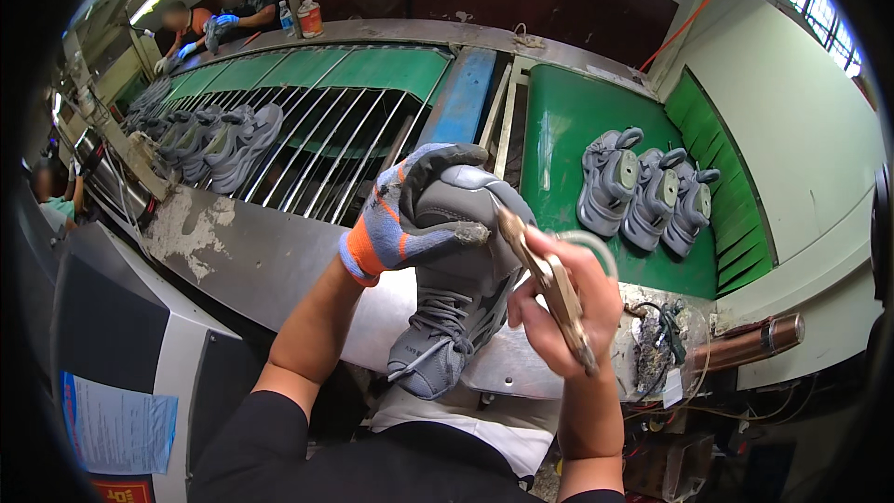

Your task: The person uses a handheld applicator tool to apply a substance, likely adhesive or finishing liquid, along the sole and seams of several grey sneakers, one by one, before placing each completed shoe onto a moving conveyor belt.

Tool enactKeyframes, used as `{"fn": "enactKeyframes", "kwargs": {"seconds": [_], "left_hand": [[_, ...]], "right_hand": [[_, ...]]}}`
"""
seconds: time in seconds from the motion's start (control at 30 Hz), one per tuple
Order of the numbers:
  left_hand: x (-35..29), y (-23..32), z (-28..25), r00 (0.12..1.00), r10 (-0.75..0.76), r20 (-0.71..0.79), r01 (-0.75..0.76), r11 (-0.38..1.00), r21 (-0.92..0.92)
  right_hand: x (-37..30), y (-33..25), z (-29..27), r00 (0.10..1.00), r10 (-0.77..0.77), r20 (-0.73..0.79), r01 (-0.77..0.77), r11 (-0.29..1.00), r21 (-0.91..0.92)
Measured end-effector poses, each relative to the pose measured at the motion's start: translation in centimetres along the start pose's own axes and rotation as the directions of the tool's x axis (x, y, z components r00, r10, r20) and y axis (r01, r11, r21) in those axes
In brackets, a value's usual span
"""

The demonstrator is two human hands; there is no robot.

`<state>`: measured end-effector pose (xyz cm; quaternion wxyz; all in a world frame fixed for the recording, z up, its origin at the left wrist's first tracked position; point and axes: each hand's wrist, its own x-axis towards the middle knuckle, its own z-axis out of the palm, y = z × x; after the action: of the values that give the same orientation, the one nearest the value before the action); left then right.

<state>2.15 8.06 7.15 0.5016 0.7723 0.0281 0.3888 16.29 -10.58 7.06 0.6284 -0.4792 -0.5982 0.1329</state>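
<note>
Holding grey shoe [453,317] (left hand [410,214] gloved), right hand [559,303] brush [549,284].

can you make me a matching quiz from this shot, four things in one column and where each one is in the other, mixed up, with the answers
Things:
1. grey shoe
2. brush
3. three grey shoes
4. bottle and can

Places:
A. on the green belt at the right
B. gripped by the gloved left hand
C. on the far rim of the metal conveyor
D. in the bare right hand

Pairs: 1-B, 2-D, 3-A, 4-C
</note>
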Motion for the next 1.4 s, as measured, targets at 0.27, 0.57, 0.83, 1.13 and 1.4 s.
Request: {"fn": "enactKeyframes", "kwargs": {"seconds": [0.27, 0.57, 0.83, 1.13, 1.4], "left_hand": [[1.4, -1.3, -1.0, 0.994, -0.106, -0.017, 0.104, 0.992, -0.077], [1.7, -4.6, -2.5, 0.995, -0.074, -0.072, 0.063, 0.988, -0.143], [1.7, -6.0, -3.3, 0.987, -0.104, -0.120, 0.082, 0.982, -0.171], [1.6, -7.2, -3.9, 0.983, -0.142, -0.113, 0.104, 0.952, -0.289], [0.9, -7.7, -4.9, 0.979, -0.154, -0.136, 0.115, 0.959, -0.261]], "right_hand": [[-0.7, 3.8, 1.3, 0.979, 0.157, -0.128, -0.112, 0.946, 0.305], [-7.8, 9.0, 3.5, 0.968, 0.151, -0.198, -0.078, 0.939, 0.334], [-11.4, 10.8, 5.1, 0.950, 0.246, -0.192, -0.151, 0.900, 0.408], [-13.1, 10.3, 6.3, 0.938, 0.279, -0.204, -0.152, 0.864, 0.480], [-13.9, 10.2, 6.3, 0.919, 0.363, -0.154, -0.243, 0.830, 0.502]]}}
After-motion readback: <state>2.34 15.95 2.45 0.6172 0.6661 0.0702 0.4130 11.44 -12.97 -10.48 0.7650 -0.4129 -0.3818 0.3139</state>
